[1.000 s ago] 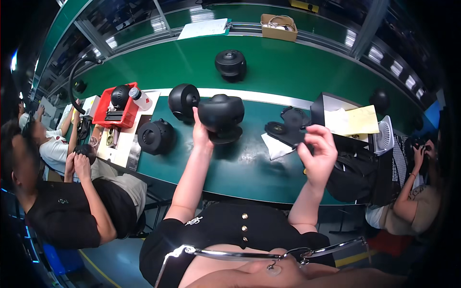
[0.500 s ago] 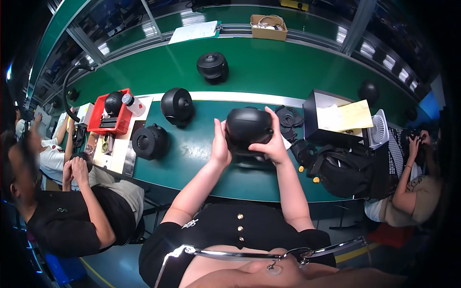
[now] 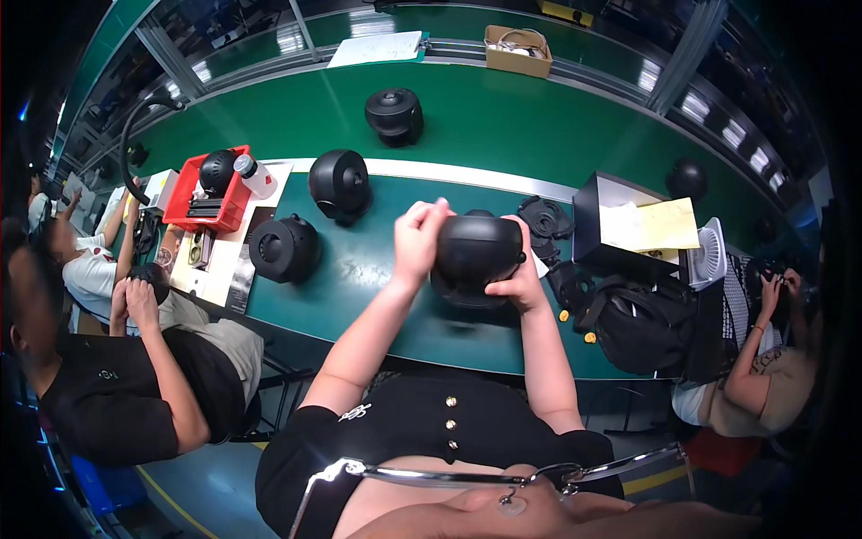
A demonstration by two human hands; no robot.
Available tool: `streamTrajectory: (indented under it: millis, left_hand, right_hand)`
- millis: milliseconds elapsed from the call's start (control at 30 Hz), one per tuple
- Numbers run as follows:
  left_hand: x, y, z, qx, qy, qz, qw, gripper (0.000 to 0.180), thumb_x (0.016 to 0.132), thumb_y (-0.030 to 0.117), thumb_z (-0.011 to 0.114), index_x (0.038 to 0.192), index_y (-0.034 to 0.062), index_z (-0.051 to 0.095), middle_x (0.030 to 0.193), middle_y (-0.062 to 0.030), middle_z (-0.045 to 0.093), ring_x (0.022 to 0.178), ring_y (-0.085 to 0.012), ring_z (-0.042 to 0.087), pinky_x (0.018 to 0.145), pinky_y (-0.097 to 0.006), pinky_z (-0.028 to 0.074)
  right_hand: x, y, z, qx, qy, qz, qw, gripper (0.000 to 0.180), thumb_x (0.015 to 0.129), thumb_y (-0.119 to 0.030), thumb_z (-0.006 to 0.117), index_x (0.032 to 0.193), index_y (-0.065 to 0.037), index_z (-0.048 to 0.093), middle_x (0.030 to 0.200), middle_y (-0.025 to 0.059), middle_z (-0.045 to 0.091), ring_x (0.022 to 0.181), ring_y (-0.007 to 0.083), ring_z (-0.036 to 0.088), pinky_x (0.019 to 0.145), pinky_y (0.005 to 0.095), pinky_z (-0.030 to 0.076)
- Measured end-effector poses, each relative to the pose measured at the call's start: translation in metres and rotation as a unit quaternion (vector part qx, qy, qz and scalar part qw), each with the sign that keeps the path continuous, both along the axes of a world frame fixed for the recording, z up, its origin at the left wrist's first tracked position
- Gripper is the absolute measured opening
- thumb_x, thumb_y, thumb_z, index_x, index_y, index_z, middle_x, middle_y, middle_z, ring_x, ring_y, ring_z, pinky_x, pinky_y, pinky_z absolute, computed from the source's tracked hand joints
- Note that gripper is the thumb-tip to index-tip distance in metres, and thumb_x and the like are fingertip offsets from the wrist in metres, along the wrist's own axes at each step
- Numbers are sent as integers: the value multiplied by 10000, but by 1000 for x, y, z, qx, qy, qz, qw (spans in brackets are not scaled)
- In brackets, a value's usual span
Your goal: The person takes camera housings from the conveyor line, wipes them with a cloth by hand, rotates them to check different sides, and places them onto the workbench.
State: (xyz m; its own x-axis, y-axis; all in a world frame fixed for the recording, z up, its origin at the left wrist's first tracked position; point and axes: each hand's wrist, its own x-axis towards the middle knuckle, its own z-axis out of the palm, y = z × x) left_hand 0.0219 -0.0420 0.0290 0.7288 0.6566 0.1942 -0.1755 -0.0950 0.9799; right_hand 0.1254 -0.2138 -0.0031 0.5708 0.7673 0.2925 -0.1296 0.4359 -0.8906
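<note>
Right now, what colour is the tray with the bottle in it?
Red. The tray shows best in the head view, left of the person's hands.

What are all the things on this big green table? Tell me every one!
dome in hands: 1, black, over the near bench edge
other domes: 3, black, one far on the belt, one mid-bench, one left of it
red tray: 1, left, holds a black ball and a white bottle
black box: 1, right, with yellow papers
cardboard box: 1, brown, far side
black bag: 1, right near edge
white fan: 1, right
other people: 2, seated left and right
left hand: on the dome's left side
right hand: on its right side
</note>
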Motion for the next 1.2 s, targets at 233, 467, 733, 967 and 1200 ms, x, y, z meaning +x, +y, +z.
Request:
streamTrajectory:
  millis: [233,467,733,967,1200]
  left_hand:
    - [-9,4,5,88,4,12,996,461,898,293,709,1212,-28,603,1187,-152,592,1059,-200,584,894,-319,481]
    - [-10,0,-6,-320,40,-217,921,655,947,434,599,1409,12,405,1310,-171,575,1169,-292,610,981,-364,518]
    - [-17,-32,-15,25,56,-42,997,377,1036,112,428,1399,52,511,671,-46,620,479,-123,555,487,-231,460]
    - [-31,-23,16,369,11,5,929,877,708,309,849,1448,76,440,1359,-183,467,1185,-319,519,909,-394,480]
    - [-34,-4,17,452,113,-106,878,1119,544,226,920,1507,137,355,1458,-208,352,1332,-464,373,1072,-521,407]
  right_hand:
    - [-3,8,-4,-21,20,-17,999,1101,530,-140,940,1430,-116,305,1312,67,481,1261,219,476,1091,359,372]
    - [17,4,-25,23,11,-161,987,767,940,-608,524,1407,-1,477,1352,102,537,1122,153,578,791,211,496]
    - [16,3,-31,71,232,-37,969,655,959,-424,606,1443,-28,411,1394,128,531,1275,247,533,1075,381,426]
    - [12,11,-32,27,367,-13,930,455,1013,-402,523,1309,-60,569,1274,91,632,1179,218,603,1029,399,469]
    - [1,8,-14,-107,303,17,947,523,1043,-448,444,1403,-71,492,1246,73,639,1134,193,623,995,391,488]
